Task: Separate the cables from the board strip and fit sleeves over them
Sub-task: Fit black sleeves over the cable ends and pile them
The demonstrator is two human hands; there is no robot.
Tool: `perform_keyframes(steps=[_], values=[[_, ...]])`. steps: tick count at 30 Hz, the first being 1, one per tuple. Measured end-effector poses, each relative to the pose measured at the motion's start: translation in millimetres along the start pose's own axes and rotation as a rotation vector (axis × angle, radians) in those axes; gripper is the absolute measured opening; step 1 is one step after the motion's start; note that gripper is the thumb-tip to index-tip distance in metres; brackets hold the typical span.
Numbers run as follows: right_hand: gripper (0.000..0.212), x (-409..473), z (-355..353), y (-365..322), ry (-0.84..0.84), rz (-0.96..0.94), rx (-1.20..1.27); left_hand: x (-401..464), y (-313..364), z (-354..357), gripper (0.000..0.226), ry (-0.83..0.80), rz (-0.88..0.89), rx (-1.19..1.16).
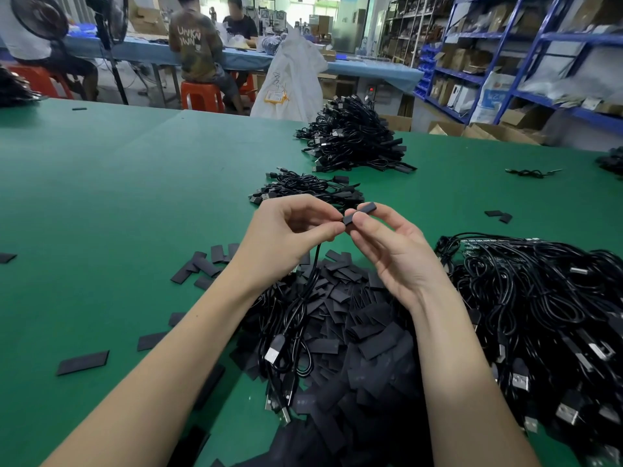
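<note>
Shirt (195, 42) reads "UNKN"; hands pinch sleeve (359, 213).

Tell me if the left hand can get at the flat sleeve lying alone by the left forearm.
Probably yes, but not freely: the left hand is pinching a cable being sleeved. Nothing lies between it and the flat sleeve on the green table.

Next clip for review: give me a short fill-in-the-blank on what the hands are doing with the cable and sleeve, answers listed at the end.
1. The right hand pinches a short black ____ at its fingertips.
2. The cable hangs down from the ____ hand.
3. The loose sleeve pile lies on a ____ table top.
4. The large heap of cables sits at the table's ____ edge.

Missing words: sleeve; left; green; far
</note>
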State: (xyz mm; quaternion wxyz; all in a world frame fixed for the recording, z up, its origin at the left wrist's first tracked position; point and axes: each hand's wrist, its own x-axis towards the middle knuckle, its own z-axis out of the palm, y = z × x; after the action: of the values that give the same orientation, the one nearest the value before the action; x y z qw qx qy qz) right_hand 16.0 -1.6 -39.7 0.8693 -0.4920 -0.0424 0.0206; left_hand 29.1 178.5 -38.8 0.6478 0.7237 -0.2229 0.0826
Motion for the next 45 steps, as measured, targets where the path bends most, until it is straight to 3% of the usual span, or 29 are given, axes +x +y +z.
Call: perform_keyframes(steps=[7,31,33,37,41,45], values=[[0.037,-2.3,6.1,-1.8,0.032,-0.084,-0.054,1.1,-3.0,1.2,0.010,-0.004,-0.014,-0.009],[0.023,-0.1,10.9,3.0,0.084,-0.094,-0.048,3.1,-3.5,4.6,0.008,0.026,-0.121,-0.093],[0.028,0.5,9.0,2.4,0.110,-0.098,0.004,3.2,-2.7,4.9,0.004,-0.004,-0.188,-0.090],[0.039,1.3,-0.9,-4.6,0.181,-0.136,0.086,3.1,0.7,-0.1,0.023,-0.169,-0.383,-0.105],[0.045,1.2,-6.5,-6.3,0.216,-0.147,0.080,0.3,3.1,-2.4,0.014,-0.382,-0.428,0.085],[0.036,2.1,-9.5,-5.4,0.247,-0.117,0.042,-3.1,5.2,1.9,0.012,-0.392,-0.461,-0.028]])
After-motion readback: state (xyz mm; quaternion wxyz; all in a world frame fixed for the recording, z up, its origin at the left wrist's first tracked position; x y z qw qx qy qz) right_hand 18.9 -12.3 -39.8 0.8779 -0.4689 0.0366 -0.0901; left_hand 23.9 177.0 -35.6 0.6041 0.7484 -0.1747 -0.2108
